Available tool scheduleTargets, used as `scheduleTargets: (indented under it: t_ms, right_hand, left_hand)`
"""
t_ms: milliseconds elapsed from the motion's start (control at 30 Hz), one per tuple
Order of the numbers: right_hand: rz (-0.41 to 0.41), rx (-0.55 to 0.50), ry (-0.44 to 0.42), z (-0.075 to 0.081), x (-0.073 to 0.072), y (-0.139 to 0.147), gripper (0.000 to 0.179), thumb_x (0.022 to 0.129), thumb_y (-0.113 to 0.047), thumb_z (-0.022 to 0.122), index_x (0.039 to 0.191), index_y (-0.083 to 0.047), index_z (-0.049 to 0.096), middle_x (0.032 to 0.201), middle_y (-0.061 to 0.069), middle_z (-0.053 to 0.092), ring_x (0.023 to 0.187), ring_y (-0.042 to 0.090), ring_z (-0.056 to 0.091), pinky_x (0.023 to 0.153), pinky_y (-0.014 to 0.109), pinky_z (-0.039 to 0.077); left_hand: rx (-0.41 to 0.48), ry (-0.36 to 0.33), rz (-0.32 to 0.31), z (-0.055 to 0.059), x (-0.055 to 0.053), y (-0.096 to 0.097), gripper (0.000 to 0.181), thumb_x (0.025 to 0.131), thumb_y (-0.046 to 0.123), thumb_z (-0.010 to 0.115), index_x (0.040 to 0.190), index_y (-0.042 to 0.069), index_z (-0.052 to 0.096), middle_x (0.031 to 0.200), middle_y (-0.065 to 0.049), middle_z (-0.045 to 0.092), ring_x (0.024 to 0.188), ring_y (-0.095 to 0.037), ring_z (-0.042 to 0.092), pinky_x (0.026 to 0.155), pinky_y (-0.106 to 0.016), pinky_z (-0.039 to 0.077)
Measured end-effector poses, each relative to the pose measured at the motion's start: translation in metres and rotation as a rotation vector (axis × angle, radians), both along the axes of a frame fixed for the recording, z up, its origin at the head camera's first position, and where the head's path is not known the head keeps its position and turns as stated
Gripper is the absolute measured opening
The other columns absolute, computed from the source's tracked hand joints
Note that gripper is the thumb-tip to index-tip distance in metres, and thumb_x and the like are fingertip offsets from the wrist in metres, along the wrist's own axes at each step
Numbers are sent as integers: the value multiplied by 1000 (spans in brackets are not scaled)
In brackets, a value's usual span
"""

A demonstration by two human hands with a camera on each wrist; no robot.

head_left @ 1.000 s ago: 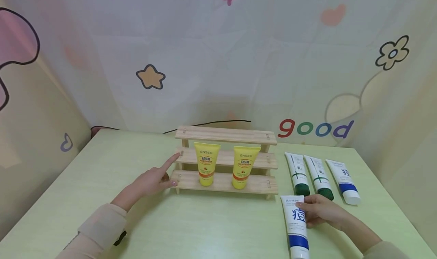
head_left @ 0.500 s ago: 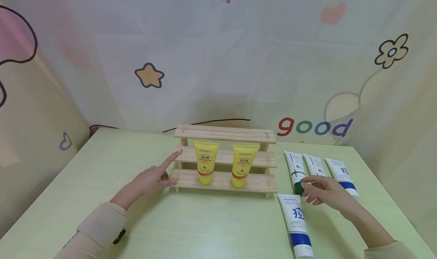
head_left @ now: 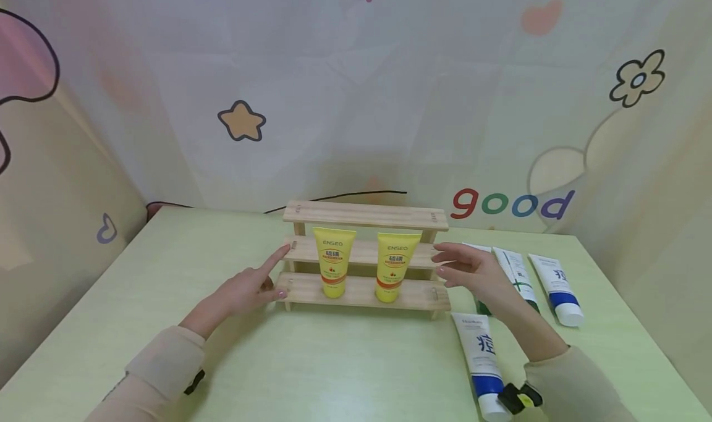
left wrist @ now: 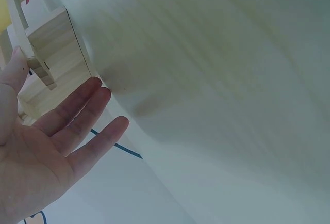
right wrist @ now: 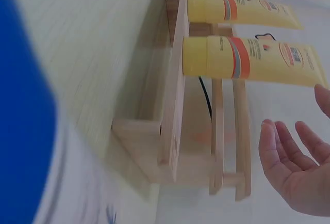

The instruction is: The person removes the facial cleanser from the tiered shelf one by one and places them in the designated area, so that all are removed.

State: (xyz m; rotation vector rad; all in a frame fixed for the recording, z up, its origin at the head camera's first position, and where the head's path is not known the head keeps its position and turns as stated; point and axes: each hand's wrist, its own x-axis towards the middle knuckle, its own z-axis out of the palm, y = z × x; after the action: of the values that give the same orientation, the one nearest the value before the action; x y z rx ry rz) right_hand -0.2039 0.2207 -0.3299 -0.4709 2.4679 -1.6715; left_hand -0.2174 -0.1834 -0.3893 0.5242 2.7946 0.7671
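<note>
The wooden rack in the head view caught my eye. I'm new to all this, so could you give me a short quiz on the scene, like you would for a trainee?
1. How many yellow tubes stand on the wooden rack?
2. True or false: the right hand is gripping a tube.
3. In the head view, what colour is the band on the white tube lying nearest the camera? A) red B) green C) blue

Key:
1. Two, both on the lowest shelf.
2. False; its fingers hold nothing.
3. C, blue.
</note>
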Motion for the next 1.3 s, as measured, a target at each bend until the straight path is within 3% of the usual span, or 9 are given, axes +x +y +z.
scheduleTargets:
  t_ms: [200, 333, 767, 1033, 1300]
  right_hand:
    - [23, -34, -8, 0, -9, -28, 50, 85, -16, 64, 131, -3, 46, 124, 17, 52, 110, 28, 53, 89, 36, 43]
    - [24, -34, -7, -1, -14, -43, 48, 83, -17, 67, 126, -4, 51, 120, 14, 55, 112, 30, 50, 89, 43, 42]
    - [-90, -11, -39, 0, -16, -67, 39, 80, -13, 71, 115, 0, 58, 111, 14, 61, 104, 27, 56, 87, 38, 45]
    - [-140, -23, -14, 7, -7, -54, 41, 80, -18, 71, 115, 0, 58, 110, 14, 62, 99, 25, 59, 83, 33, 47]
    - [-180, 22, 14, 21, 14, -21, 45, 82, -20, 69, 119, 3, 54, 114, 17, 60, 102, 27, 59, 83, 28, 46]
  left_hand:
    - [0, 4, -2, -1, -1, -1, 85, 87, 32, 61, 147, 27, 1, 76, -3, 60, 64, -13, 52, 61, -31, 43]
    - [5, 24, -16, -1, -1, -2, 83, 88, 31, 61, 147, 26, 2, 74, -2, 60, 62, -12, 52, 60, -31, 43]
    - [23, 30, -31, 0, 1, -2, 82, 88, 33, 60, 147, 26, 3, 75, -2, 61, 64, -12, 53, 61, -33, 43]
    - [21, 15, -25, 1, 0, -1, 83, 88, 32, 60, 147, 26, 2, 75, -2, 61, 64, -12, 53, 61, -32, 43]
    - [18, 12, -14, 3, 2, 0, 83, 88, 29, 61, 147, 25, 2, 73, -2, 60, 61, -12, 52, 60, -31, 42]
